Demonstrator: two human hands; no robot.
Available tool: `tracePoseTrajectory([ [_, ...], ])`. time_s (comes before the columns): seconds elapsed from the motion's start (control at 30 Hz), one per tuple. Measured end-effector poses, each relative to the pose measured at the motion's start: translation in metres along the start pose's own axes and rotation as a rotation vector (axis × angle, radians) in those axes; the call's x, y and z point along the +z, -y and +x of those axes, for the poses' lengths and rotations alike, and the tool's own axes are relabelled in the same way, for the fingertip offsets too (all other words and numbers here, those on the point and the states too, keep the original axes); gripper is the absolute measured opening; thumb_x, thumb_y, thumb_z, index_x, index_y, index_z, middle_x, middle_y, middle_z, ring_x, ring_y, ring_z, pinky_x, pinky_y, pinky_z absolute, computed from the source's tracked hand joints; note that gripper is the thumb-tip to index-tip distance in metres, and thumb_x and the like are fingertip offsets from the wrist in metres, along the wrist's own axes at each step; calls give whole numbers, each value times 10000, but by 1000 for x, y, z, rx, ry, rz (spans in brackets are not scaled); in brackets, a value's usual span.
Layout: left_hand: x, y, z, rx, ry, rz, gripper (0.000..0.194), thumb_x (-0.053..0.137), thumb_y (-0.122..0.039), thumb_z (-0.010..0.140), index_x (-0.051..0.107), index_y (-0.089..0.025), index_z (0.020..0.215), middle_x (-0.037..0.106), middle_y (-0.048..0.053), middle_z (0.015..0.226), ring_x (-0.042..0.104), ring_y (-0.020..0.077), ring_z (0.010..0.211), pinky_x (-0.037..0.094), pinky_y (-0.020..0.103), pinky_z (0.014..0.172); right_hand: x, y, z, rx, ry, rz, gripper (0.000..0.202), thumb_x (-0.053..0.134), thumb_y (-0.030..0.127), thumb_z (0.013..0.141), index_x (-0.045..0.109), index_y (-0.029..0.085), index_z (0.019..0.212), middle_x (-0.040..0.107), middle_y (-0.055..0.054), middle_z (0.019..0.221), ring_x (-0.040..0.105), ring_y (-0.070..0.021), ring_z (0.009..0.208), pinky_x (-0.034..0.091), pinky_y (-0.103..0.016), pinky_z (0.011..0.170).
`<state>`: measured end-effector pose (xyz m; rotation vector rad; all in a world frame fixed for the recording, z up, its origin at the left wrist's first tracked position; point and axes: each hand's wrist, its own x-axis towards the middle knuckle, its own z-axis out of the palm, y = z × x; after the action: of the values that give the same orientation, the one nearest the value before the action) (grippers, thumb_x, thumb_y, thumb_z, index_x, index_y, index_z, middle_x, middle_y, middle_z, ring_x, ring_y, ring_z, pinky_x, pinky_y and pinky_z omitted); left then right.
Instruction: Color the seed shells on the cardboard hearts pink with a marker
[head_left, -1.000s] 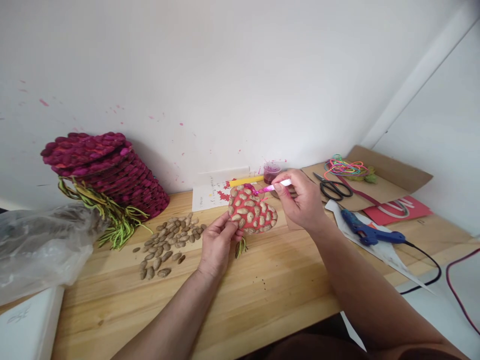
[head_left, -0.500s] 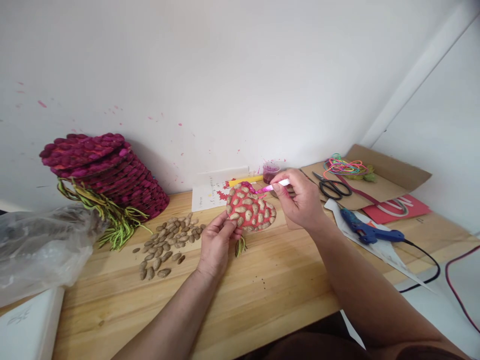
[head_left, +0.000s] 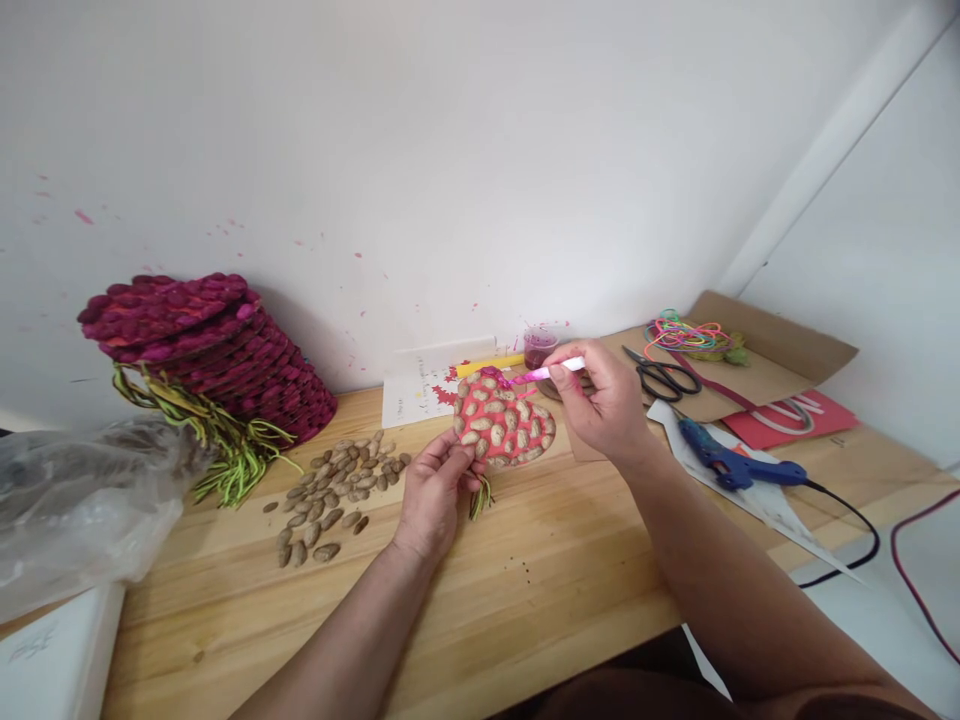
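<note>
- Pinches the peanut-studded red piece (head_left: 513,428) in the left grip (head_left: 435,487) by its lower-left edge, above the worktop (head_left: 555,620).
- Grasps the magenta-stained white stick (head_left: 551,371) in the right grip (head_left: 604,402), with its tip at the piece's magenta-coated top.
- Has loose peanuts (head_left: 333,481) to the left and a cup (head_left: 540,349) behind.

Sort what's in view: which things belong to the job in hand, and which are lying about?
In the job:
peanut-covered piece in the left hand
white-handled paintbrush in the right hand
probably cup of magenta liquid

Apparently lying about:
scissors
blue glue gun
plastic bag
</note>
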<state>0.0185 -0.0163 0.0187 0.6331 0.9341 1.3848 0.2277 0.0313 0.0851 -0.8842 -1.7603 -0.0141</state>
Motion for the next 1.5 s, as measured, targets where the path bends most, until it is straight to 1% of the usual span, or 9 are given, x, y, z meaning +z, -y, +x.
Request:
tracePoseTrajectory([
  [0.13,1,0,0,4,4,7,404,945,-265,554,757,-129,885,665,3,741,587,105,614,478,169,450,1,-2,0,26,3,23,137,594,326,1011,667,226,951,719,-27,849,606,-142,672,467,-288,601],
  [0.3,2,1,-1,-58,5,-56,453,967,-213,534,731,-144,914,668,-7,767,601,107,644,546,178,489,1,-2,0,37,-3,35,146,593,336,1011,666,221,958,719,-35,870,609,-136,678,460,-270,580],
  [0.47,3,4,-1,-105,40,-131,464,944,-112,563,695,-171,949,734,18,892,684,122,747,619,221,648,-1,1,1,29,-3,38,142,599,324,1008,670,218,946,727,-33,847,628,-140,685,482,-272,605],
  [0.6,3,2,-2,-91,57,-123,442,899,-87,581,652,-192,933,744,13,899,698,135,764,623,253,698,-2,2,2,24,4,23,137,605,327,1005,673,223,947,729,-31,842,638,-147,700,491,-282,626],
  [0.77,2,0,-2,-66,47,-110,452,923,-145,567,636,-199,912,732,-11,827,692,133,736,609,248,700,-2,2,2,57,13,66,158,605,357,1007,672,227,949,697,-13,795,579,-125,615,455,-265,550],
  [1.07,-1,6,0,-38,44,-31,563,1032,-334,547,670,-173,946,780,23,858,705,124,682,585,202,591,0,-4,-3,132,-66,148,190,615,409,1003,690,235,987,703,-43,863,605,-162,698,486,-313,616],
  [1.17,-2,6,-1,-25,74,-16,546,1024,-355,569,685,-173,957,787,26,873,706,123,679,582,198,578,1,-5,-4,141,-46,180,192,619,417,1002,691,238,990,694,-38,851,593,-161,691,488,-316,622],
  [1.37,-3,7,-1,24,116,11,542,993,-356,645,722,-167,1074,797,50,949,698,122,700,553,184,554,1,-8,-2,160,-19,214,234,615,458,1004,681,235,973,673,-27,811,595,-153,673,496,-308,622],
  [1.5,-3,7,1,45,142,4,548,993,-366,649,730,-163,1084,789,51,966,681,119,708,545,187,554,0,-6,1,234,-30,321,295,630,518,990,664,227,954,641,1,738,562,-126,603,443,-271,555],
])
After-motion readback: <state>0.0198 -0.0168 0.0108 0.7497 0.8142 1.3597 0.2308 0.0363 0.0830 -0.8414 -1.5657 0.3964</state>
